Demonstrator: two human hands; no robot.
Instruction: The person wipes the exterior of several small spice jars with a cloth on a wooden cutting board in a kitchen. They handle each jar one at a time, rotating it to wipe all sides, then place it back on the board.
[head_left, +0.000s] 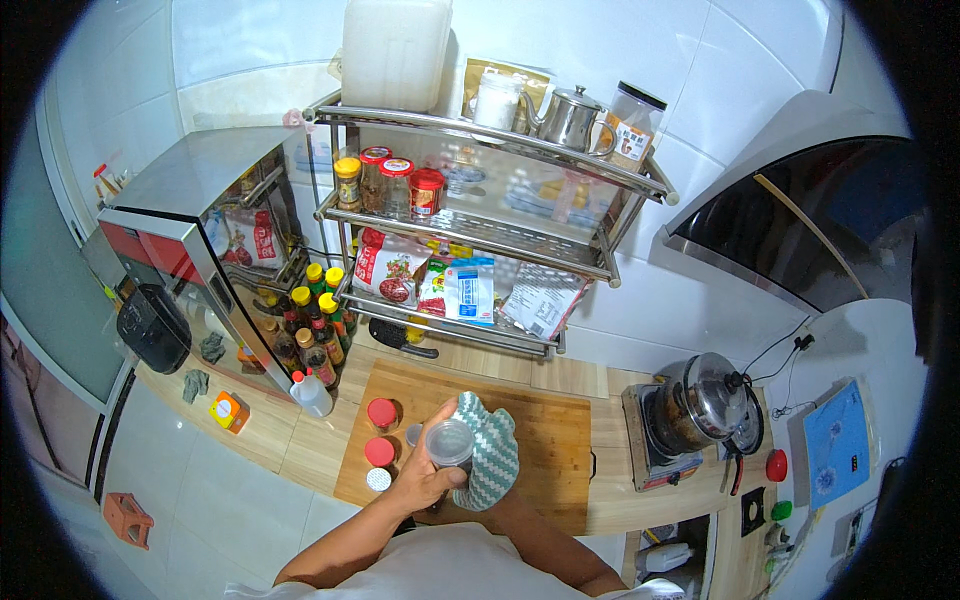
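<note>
My left hand (427, 469) grips a small clear jar (450, 442) with a translucent top over the wooden cutting board (555, 457). Against the jar's right side lies a green-and-white zigzag cloth (487, 450). The cloth covers my right hand, so its fingers are hidden; only the forearm shows below. To the left on the board stand a red-lidded jar (382, 414), another red-lidded jar (379, 451) and a small container with a dotted white top (379, 479). Another small round container (413, 434) is partly behind my left hand.
Sauce bottles (319, 330) and a white jug (310, 394) stand left of the board, beside a microwave oven (217, 247). A metal rack (480, 240) holds jars and food bags. At right, a lidded pot (697, 405) sits on a portable stove (637, 442).
</note>
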